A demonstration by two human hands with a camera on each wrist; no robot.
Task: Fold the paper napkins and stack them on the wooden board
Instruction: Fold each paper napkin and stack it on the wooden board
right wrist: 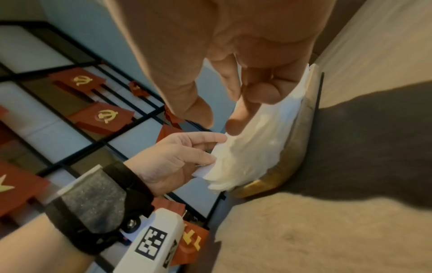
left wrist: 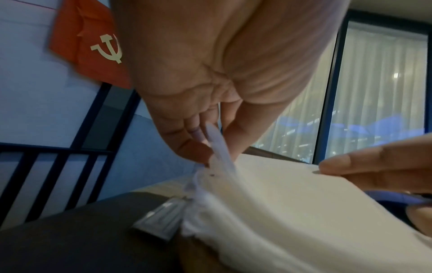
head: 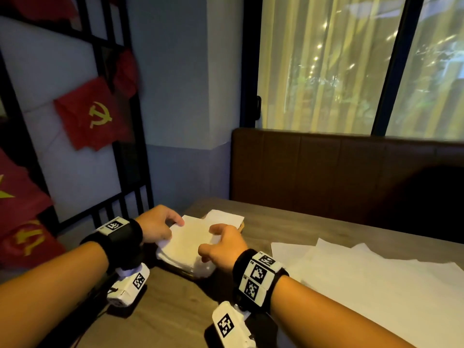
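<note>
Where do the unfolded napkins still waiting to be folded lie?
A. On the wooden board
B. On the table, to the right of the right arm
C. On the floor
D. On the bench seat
B: the flat unfolded napkins lie spread on the table right of the right hand, while the folded stack sits on the wooden board.

restaurant booth | brown padded bench point(head: 326, 172) | wooden table point(head: 288, 229) | curtained window point(head: 321, 64)
</note>
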